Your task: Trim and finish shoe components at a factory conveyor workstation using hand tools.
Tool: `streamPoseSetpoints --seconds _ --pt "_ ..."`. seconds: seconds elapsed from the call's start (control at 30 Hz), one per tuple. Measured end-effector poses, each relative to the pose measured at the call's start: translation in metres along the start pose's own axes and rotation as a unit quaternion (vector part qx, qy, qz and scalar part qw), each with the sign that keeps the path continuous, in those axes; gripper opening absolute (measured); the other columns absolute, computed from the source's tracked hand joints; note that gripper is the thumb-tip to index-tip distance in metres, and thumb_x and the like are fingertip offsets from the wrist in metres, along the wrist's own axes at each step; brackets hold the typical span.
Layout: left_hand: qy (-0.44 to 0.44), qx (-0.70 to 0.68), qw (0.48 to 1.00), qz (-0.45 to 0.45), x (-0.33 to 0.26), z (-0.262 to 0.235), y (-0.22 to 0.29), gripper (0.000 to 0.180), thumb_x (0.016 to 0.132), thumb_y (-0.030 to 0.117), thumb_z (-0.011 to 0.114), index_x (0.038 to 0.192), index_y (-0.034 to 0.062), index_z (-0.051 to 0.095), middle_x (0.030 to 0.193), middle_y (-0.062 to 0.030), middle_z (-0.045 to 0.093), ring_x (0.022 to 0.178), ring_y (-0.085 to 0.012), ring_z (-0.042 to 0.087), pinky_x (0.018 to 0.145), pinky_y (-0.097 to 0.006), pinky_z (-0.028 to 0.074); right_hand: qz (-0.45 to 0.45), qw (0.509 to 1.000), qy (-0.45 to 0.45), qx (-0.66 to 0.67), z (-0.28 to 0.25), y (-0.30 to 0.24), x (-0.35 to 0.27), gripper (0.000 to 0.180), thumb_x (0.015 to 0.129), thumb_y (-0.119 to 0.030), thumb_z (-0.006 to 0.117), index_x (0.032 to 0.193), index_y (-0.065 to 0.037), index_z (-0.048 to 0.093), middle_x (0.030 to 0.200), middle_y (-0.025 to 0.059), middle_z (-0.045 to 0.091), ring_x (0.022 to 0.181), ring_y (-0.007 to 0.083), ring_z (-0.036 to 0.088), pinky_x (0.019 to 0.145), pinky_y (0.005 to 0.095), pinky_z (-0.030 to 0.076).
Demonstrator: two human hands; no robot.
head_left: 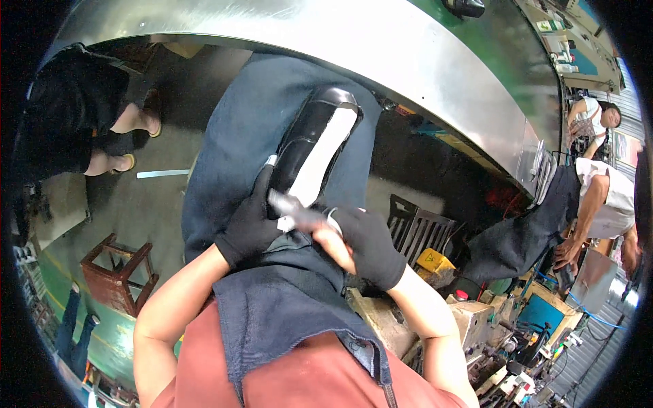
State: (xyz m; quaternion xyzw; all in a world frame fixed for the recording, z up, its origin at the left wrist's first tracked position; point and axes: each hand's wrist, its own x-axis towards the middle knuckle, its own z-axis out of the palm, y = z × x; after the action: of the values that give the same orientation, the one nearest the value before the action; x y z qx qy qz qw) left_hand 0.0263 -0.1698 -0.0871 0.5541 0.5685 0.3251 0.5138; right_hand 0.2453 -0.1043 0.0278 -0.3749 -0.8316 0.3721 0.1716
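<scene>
A black shoe [296,146] lies along my lap, its toe pointing away from me. A long white strip [325,149] runs down its upturned face. My left hand [253,219], in a black glove with bare or covered fingertips, grips the near end of the shoe from the left, thumb along its side. My right hand [360,239], also gloved in black with some fingers bare, is closed round a grey, elongated hand tool [294,207]. Motion smears this tool, so its kind is unclear. Its tip is over the near end of the shoe, and whether it touches cannot be made out.
A dark blue apron [231,129] covers my legs. Beyond my knees runs a metal workbench [326,41]. Left stand a wooden stool [119,272] and a person's legs [139,122]. On the right are a slatted black crate [418,231], a yellow box [435,262], machinery and two co-workers.
</scene>
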Motion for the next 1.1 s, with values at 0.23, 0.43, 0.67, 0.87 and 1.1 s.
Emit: streamPoseSetpoints --seconds 0.23,0.43,0.67,0.87,1.1 --pt "0.013 -0.027 0.998 -0.055 -0.002 -0.006 0.045 0.105 0.082 0.034 0.079 0.154 0.0035 0.009 0.141 -0.0266 0.048 0.123 -0.0417 0.055 0.098 -0.043 0.047 0.088 0.993 -0.031 0.067 0.004 0.011 -0.018 0.026 0.095 -0.027 0.061 0.082 -0.003 0.062 0.068 0.016 0.055 0.059 0.0352 0.053 0.056 0.0411 0.041" --pt "-0.023 0.259 0.962 0.086 -0.008 -0.105 0.11 0.071 0.079 0.029 0.079 0.137 0.0022 0.048 0.127 -0.0213 0.062 0.109 -0.0324 0.065 0.092 -0.04 0.051 0.107 0.991 -0.017 0.083 0.015 0.038 -0.041 0.02 0.092 -0.017 0.063 0.079 -0.004 0.06 0.067 0.0141 0.051 0.059 0.0325 0.051 0.056 0.0393 0.039" --pt "0.208 -0.149 0.963 0.091 0.083 -0.125 0.144 0.054 0.073 0.003 0.08 0.122 0.0017 0.06 0.112 -0.008 0.067 0.101 -0.0156 0.064 0.089 -0.03 0.052 0.159 0.973 -0.066 0.155 -0.001 0.013 -0.059 0.022 0.095 -0.022 0.061 0.084 -0.003 0.06 0.072 0.016 0.055 0.063 0.0334 0.053 0.058 0.0401 0.042" --pt "-0.005 0.048 0.998 0.027 0.026 -0.005 0.034 0.091 0.085 0.025 0.073 0.15 -0.0094 0.019 0.153 -0.0328 0.027 0.143 -0.0391 0.031 0.117 -0.042 0.026 0.192 0.963 -0.043 0.186 -0.014 0.011 -0.051 0.028 0.099 -0.023 0.054 0.09 0.001 0.065 0.077 0.0086 0.057 0.071 0.0175 0.053 0.066 0.0319 0.043" --pt "0.035 -0.037 0.998 0.035 0.007 0.013 0.035 0.084 0.086 0.022 0.073 0.149 -0.0082 0.026 0.15 -0.029 0.036 0.141 -0.0351 0.038 0.114 -0.039 0.031 0.199 0.959 -0.196 0.055 -0.047 0.0 0.011 0.04 0.097 -0.037 0.058 0.086 0.001 0.063 0.071 0.0132 0.062 0.059 0.0218 0.056 0.06 0.036 0.047"
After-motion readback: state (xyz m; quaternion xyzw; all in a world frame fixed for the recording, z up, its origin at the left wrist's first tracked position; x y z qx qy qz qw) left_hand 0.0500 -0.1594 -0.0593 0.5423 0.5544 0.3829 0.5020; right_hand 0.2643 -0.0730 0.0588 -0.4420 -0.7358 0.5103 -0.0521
